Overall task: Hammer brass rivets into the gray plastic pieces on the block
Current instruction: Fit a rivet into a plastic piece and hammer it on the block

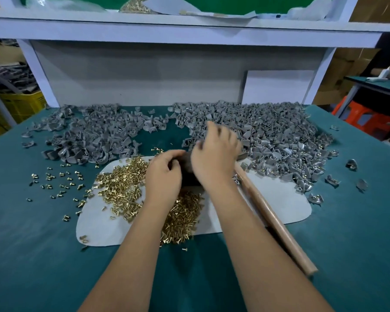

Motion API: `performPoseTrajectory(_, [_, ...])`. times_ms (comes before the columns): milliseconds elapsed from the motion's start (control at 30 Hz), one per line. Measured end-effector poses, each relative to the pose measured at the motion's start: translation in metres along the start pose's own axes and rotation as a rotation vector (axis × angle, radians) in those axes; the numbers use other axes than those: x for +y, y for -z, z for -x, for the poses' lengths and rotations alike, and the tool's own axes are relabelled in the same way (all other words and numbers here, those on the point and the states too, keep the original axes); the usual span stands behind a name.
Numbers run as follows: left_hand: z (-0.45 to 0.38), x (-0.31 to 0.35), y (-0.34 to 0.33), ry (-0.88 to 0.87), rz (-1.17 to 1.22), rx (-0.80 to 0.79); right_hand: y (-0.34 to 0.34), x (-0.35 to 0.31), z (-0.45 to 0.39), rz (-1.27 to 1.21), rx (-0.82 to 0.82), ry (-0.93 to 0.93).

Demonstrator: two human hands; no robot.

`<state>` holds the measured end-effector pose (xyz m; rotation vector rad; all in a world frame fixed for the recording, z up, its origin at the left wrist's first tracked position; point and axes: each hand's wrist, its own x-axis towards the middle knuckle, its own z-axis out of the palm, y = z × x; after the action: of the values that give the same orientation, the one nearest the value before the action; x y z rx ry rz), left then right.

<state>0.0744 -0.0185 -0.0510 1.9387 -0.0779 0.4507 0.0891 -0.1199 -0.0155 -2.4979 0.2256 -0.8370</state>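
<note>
Hammer (pixel 273 217) lies unheld on the white mat (pixel 279 199) beside the right forearm, handle toward the person – likely parked while a piece is loaded. Left hand (pixel 163 174) curls over the dark block (pixel 187 170), seemingly steadying it; right hand (pixel 214 158) hovers blurred above, grip unreadable. Brass rivets (pixel 124 188) heaped left of the block; beyond, gray plastic pieces (pixel 268 136) – small curved shells – piled across the green table (pixel 32 255).

Both hands, left hand (pixel 164 172) and right hand (pixel 214 158), meet over the dark block (pixel 187 167).
</note>
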Motion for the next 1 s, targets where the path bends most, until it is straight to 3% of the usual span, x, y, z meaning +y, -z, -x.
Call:
performPoseTrajectory(167, [0.001,-0.008,0.021,-0.008,0.051,0.051,-0.013,-0.043,0.04,-0.248,-0.013,0.138])
performPoseTrajectory(233, [-0.003,-0.014,0.041,0.084,0.1,0.192,-0.016,-0.045,0.051,-0.277,-0.056,0.183])
performPoseTrajectory(367, [-0.011,-0.026,0.075,0.265,0.233,0.509,-0.023,-0.049,0.069,-0.161,-0.209,0.445])
performPoseTrajectory(533, [-0.027,-0.035,0.071,0.315,0.012,0.309,-0.028,-0.058,0.08,0.009,-0.366,0.603])
performPoseTrajectory(667, [-0.051,-0.045,0.072,0.16,-0.336,0.155,-0.029,-0.054,0.078,0.039,-0.39,0.627])
performPoseTrajectory(800, [-0.067,-0.058,0.071,0.189,-0.685,-0.094,-0.031,-0.055,0.082,0.113,-0.433,0.66])
performPoseTrajectory(1000, [-0.069,-0.059,0.071,0.169,-0.74,0.127,-0.027,-0.057,0.078,0.077,-0.446,0.612])
